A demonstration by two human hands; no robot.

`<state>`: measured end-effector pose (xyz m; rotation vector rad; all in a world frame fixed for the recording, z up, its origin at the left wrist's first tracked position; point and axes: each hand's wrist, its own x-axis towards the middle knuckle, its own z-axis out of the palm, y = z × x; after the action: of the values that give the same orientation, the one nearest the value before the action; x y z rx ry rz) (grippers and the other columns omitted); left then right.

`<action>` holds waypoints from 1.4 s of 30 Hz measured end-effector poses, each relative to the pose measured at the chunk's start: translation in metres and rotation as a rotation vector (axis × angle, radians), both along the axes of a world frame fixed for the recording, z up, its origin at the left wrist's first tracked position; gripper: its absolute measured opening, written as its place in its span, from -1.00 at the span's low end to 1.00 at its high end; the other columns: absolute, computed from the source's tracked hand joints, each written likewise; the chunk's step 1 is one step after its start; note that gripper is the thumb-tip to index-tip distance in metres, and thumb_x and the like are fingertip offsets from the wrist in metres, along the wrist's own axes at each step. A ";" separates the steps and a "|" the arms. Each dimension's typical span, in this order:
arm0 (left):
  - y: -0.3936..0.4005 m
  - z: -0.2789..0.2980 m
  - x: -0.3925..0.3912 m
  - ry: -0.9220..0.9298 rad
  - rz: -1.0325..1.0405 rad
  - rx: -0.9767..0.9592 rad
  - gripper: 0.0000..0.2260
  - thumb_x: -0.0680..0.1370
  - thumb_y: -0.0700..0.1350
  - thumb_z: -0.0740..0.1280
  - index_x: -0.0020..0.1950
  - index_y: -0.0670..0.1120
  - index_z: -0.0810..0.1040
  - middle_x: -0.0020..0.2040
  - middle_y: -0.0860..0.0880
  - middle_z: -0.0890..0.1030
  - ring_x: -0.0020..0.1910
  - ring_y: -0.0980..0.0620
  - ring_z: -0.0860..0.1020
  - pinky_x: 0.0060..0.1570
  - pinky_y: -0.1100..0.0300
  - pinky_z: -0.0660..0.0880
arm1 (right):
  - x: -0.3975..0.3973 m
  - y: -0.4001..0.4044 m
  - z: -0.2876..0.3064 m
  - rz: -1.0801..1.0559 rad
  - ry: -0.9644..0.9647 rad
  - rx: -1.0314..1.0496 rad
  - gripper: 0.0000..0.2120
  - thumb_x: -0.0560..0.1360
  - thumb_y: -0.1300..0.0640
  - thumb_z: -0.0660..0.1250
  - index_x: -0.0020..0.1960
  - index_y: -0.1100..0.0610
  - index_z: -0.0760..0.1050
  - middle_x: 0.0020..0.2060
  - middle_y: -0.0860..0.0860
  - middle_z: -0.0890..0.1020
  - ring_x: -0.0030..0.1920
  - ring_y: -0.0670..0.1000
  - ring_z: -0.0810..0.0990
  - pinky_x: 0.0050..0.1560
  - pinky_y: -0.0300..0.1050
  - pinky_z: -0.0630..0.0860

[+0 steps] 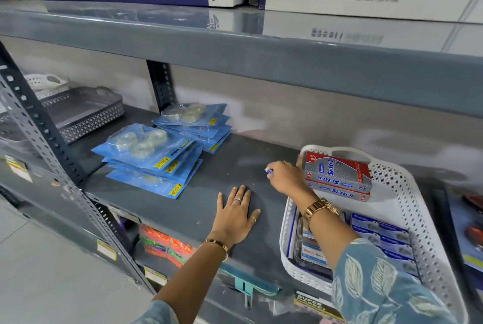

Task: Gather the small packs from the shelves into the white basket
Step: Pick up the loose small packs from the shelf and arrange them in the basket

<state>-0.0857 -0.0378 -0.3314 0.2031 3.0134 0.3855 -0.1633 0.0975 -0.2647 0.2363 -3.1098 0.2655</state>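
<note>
While the left hand (236, 215) lies spread flat on the shelf (227, 166), the right hand (283, 176) pinches a small pack (269, 170) beside the white basket (423, 221).

small item (269, 170) in right hand (286, 178) mostly hidden, basket (418, 208) front corner cut off

Single head view looks down, close, onto the grey shelf (230, 166).

We wear a light blue sleeve (373, 284) printed with pale leaves on the right arm, a gold link watch (320, 208) on that wrist, a thin gold bangle (218, 244) on the left wrist, and rings on the left hand (236, 215).
</note>
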 end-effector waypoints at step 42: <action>0.040 -0.006 0.083 0.046 -0.151 0.008 -0.59 0.66 -0.08 -0.06 0.52 -0.13 0.11 0.55 -0.08 0.12 0.54 -0.07 0.06 0.49 -0.12 0.02 | 0.217 0.155 0.031 -0.897 0.062 -0.371 -0.87 0.44 0.35 0.26 -0.26 0.26 0.37 -0.28 0.19 0.48 -0.22 0.12 0.49 -0.23 -0.05 0.46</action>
<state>-0.0022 0.0018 -0.3378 0.4425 3.0155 0.3840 0.0540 0.2522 -0.2337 -1.0732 -2.6717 0.7378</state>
